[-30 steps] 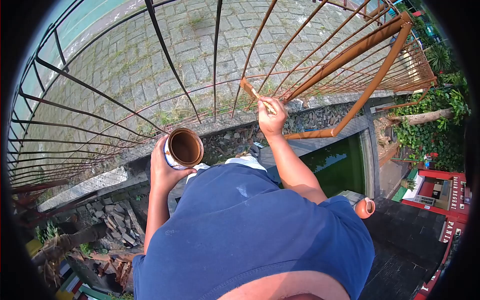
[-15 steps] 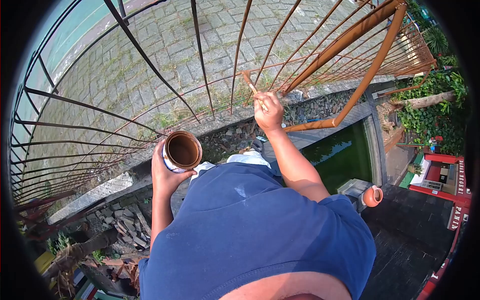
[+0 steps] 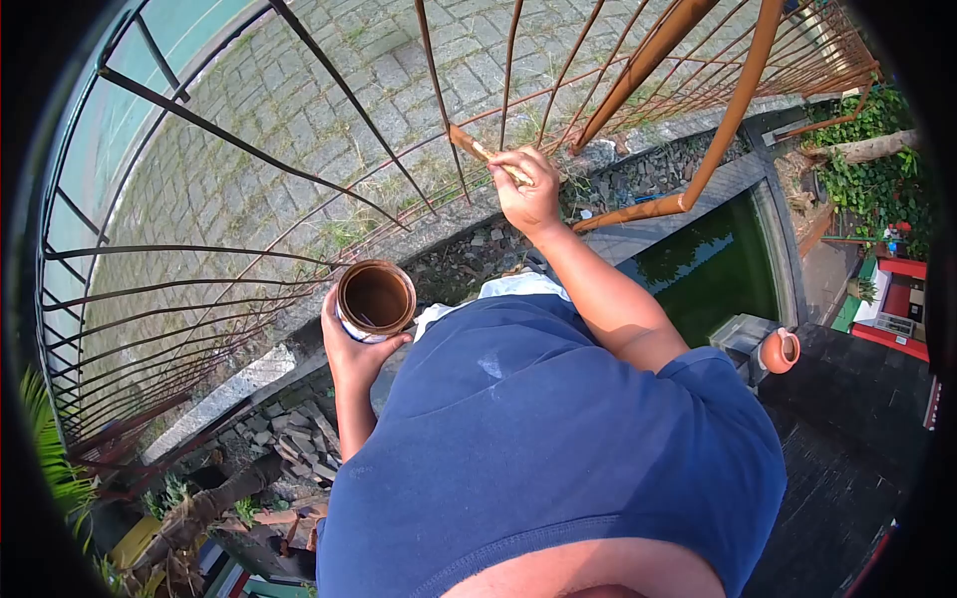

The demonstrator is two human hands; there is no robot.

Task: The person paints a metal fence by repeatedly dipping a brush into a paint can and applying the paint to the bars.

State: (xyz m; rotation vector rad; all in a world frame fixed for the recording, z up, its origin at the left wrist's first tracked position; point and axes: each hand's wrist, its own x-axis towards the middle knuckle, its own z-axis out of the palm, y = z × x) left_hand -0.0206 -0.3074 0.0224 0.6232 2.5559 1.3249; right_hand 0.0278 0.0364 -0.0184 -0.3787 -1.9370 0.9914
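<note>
In my right hand (image 3: 529, 187) is a paintbrush (image 3: 485, 152), gripped by its pale handle. Its brown bristles touch, or nearly touch, a thin upright bar of the metal fence (image 3: 436, 80). My left hand (image 3: 356, 356) is wrapped around a paint can (image 3: 377, 298), held with its mouth facing up. Brown paint shows inside the can and is smeared round its rim. Fence bars to the right look orange-brown, while those on the left are dark.
A thick orange-brown pipe (image 3: 736, 110) slants across the right side of the fence. Below it lies a pool of green water (image 3: 703, 274). A clay pot (image 3: 780, 351) stands at the right. Broken stones (image 3: 299, 439) lie at lower left, and paving (image 3: 299, 149) stretches beyond the bars.
My right hand has moved the brush leftward to another stretch of the fence. The view has shifted, so the can and my left hand appear a little higher and further right.
</note>
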